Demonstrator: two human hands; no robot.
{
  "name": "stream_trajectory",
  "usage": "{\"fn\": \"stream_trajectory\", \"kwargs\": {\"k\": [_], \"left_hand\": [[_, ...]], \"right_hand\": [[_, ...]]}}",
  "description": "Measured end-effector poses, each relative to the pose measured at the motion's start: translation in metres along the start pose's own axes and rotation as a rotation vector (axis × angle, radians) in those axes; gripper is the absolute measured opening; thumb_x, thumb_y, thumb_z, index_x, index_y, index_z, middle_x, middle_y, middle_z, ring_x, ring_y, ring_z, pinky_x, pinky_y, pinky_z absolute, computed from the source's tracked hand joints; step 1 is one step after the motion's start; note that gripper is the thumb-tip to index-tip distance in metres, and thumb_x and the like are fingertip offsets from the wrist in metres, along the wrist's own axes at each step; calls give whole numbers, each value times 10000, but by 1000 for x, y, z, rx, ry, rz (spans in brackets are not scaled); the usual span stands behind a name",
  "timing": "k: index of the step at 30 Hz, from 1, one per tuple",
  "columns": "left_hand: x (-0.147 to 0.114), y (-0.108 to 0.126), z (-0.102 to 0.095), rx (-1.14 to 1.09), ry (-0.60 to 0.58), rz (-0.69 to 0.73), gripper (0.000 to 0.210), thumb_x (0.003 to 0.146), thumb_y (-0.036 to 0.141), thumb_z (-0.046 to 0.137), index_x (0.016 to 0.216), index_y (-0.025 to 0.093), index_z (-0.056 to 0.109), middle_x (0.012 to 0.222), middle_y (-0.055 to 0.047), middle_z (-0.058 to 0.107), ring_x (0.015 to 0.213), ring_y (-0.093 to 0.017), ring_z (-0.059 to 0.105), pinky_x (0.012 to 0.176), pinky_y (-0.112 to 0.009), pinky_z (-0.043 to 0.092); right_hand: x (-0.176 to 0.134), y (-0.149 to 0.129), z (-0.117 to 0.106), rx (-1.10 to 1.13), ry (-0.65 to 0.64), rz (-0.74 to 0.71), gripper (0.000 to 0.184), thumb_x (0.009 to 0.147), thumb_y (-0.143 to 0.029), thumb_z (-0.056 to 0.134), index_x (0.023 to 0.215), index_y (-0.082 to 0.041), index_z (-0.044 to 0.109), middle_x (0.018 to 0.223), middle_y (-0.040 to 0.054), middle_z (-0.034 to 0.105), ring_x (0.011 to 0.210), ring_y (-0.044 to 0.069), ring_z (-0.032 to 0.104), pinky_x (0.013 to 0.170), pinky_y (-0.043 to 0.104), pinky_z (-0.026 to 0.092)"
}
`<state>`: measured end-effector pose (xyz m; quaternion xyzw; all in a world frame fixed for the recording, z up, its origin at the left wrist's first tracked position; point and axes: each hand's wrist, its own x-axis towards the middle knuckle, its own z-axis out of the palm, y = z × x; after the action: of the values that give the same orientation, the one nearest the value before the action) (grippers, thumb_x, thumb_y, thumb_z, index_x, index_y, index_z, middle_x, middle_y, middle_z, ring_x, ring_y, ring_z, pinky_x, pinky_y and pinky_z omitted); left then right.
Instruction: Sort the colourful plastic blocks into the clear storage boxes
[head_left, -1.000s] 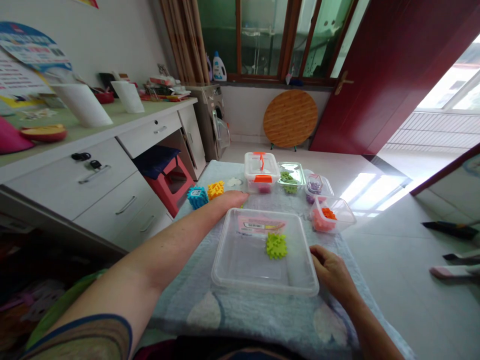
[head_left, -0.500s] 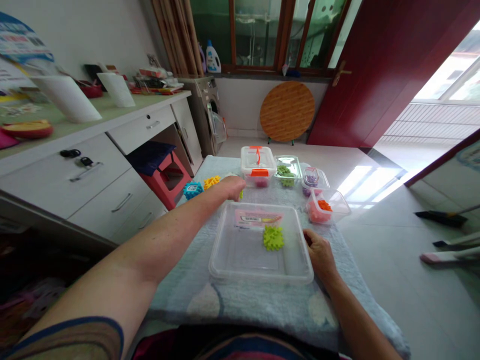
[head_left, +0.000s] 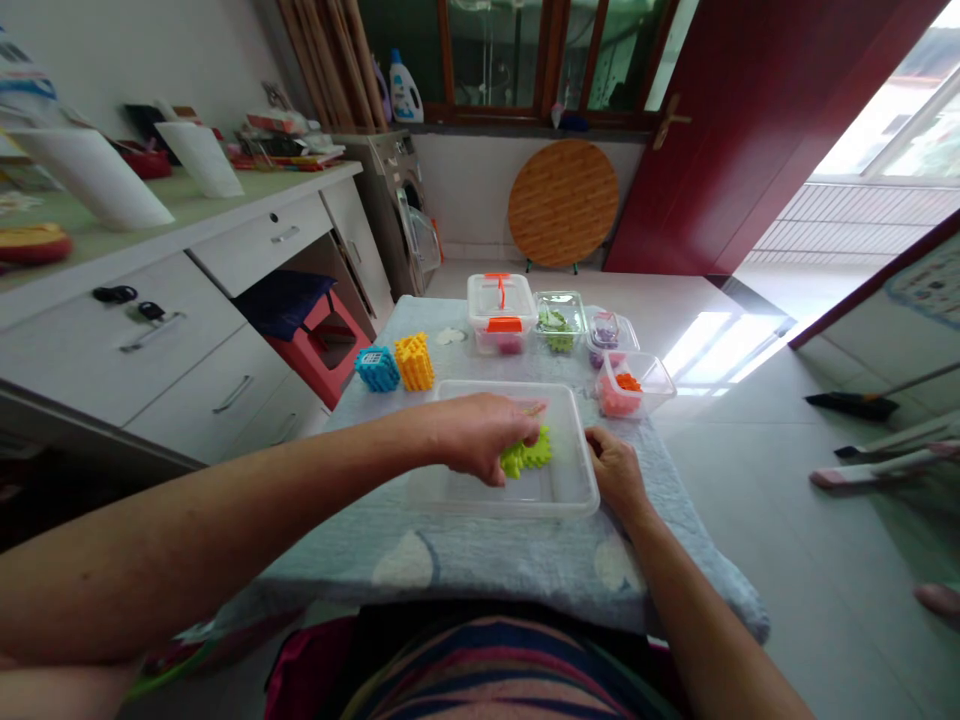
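two hands (head_left: 484, 437) (head_left: 616, 468), one large tub (head_left: 465, 492), four smaller containers (head_left: 486, 302) (head_left: 574, 318) (head_left: 628, 338) (head_left: 657, 380)

I face brown-framed window (head_left: 497, 60), white wall (head_left: 469, 185), round wooden tabletop (head_left: 564, 203). To my left: white desk (head_left: 206, 345). Right: red door (head_left: 742, 140), sunlit floor (head_left: 709, 350).

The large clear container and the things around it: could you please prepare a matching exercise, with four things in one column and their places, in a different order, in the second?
1. Left hand
2. Right hand
3. Blue pieces
4. Box with orange handle

A. At the far side of the cloth-covered table
B. Over the large clear container, with a green piece
C. Just left of the yellow pieces
D. At the container's right side

Pairs: 1-B, 2-D, 3-C, 4-A
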<state>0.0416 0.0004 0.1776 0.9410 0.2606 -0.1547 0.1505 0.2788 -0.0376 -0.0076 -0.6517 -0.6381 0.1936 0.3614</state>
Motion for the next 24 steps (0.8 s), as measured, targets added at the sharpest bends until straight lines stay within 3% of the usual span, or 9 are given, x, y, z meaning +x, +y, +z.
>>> {"fn": "stream_trajectory", "kwargs": {"k": [5,11,14,18,20,24], "left_hand": [[23,6,44,101,-100,-44,298,702,209,724,991,139,715,991,-152,737,905,-315,693,739,-364,528],[31,7,66,-11,-42,-42,266,733,217,691,993,166,711,994,-126,737,963,-312,690,830,-378,542],[31,8,67,-31,-30,-44,284,747,226,681,1020,149,704,1012,-154,728,969,-332,685,844,-400,537],[27,2,54,3,-156,-61,436,724,228,694,1153,155,668,1083,-172,712,959,-345,684,784,-404,538],[21,-4,45,-49,-193,-62,549,702,242,716,1239,169,627,1134,-165,701,999,-343,673,832,-416,525],[4,-15,37,-363,-57,-121,551,772,237,614,1317,190,546,1352,-130,609,1230,-284,570,1031,-388,428]], "right_hand": [[0,2,-1,0,-1,-19,276,827,-322,480,851,-180,715,750,48,715,674,196,637,639,279,433],[0,5,0,0,-1,-22,262,829,-314,481,833,-190,711,743,41,709,672,191,633,636,276,434],[1,5,1,9,-2,-14,260,826,-316,486,834,-189,712,739,41,707,670,191,632,627,274,433],[0,5,1,9,-2,-15,256,824,-310,483,825,-196,712,719,31,699,663,188,628,625,272,431],[0,4,0,8,-3,-19,255,824,-308,481,818,-198,710,715,28,696,657,185,624,627,272,431],[0,3,0,16,-5,-23,258,825,-308,479,822,-195,711,707,27,689,644,182,612,620,271,425]]}}
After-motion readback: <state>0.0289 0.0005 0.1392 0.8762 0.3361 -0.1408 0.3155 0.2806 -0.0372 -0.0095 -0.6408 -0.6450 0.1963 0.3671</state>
